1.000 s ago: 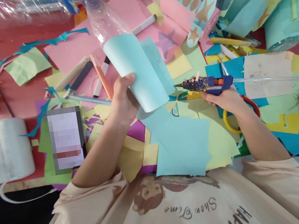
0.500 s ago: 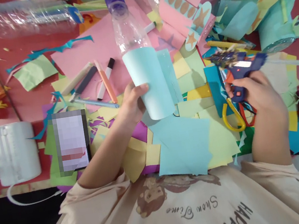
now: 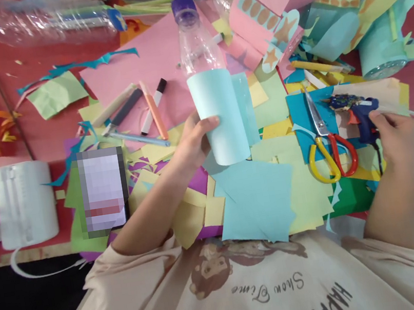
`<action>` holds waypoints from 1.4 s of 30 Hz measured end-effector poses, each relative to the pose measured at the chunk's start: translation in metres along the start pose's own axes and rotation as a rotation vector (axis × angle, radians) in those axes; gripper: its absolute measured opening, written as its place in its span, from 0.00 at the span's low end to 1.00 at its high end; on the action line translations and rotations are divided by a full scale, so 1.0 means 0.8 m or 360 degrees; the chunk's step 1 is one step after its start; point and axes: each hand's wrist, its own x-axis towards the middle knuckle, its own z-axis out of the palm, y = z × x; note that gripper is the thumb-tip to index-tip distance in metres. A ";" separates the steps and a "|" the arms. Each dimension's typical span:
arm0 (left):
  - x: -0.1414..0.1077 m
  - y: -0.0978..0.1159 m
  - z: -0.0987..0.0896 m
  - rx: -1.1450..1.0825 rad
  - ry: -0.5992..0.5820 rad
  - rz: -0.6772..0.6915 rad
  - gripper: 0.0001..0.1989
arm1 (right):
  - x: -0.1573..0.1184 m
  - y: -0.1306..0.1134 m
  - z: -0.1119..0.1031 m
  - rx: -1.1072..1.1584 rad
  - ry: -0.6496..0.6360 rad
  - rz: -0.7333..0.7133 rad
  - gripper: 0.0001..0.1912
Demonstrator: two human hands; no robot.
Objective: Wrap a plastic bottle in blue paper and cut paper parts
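A clear plastic bottle [image 3: 201, 52] with a purple cap stands wrapped round its lower part in light blue paper [image 3: 221, 122]. My left hand [image 3: 196, 141] grips that wrapped part from the left, thumb across the front. A loose flap of the paper sticks out on the right side. Over on the right, a dark blue glue gun [image 3: 362, 119] lies on blue and beige paper, its nozzle pointing left. My right hand [image 3: 398, 134] pinches its rear end with thumb and fingers. Scissors [image 3: 334, 156] with yellow and red handles lie just left of the gun.
Markers [image 3: 153, 108] lie on pink paper [image 3: 114, 81] left of the bottle. A phone [image 3: 104, 191] and a white case [image 3: 25, 203] are at the left. Light blue paper sheets [image 3: 256, 199] cover the front. Decorated paper crafts [image 3: 381, 46] and another plastic bottle [image 3: 43, 24] are at the back.
My right hand has moved right and lowered the glue gun onto the papers beside the scissors. The wrapped bottle, still in my left hand, appears slightly farther right.
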 end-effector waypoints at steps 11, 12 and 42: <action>-0.006 -0.001 0.004 0.0051 -0.0029 -0.0117 0.28 | -0.077 -0.129 0.053 0.0084 -0.0785 -0.0411 0.06; -0.006 0.000 0.005 0.0053 -0.0018 -0.0122 0.28 | -0.087 -0.139 0.068 0.0129 -0.0941 -0.0457 0.06; -0.010 -0.011 0.009 0.0078 -0.0149 -0.0311 0.27 | -0.112 -0.136 0.135 0.0633 -0.1532 -0.0457 0.07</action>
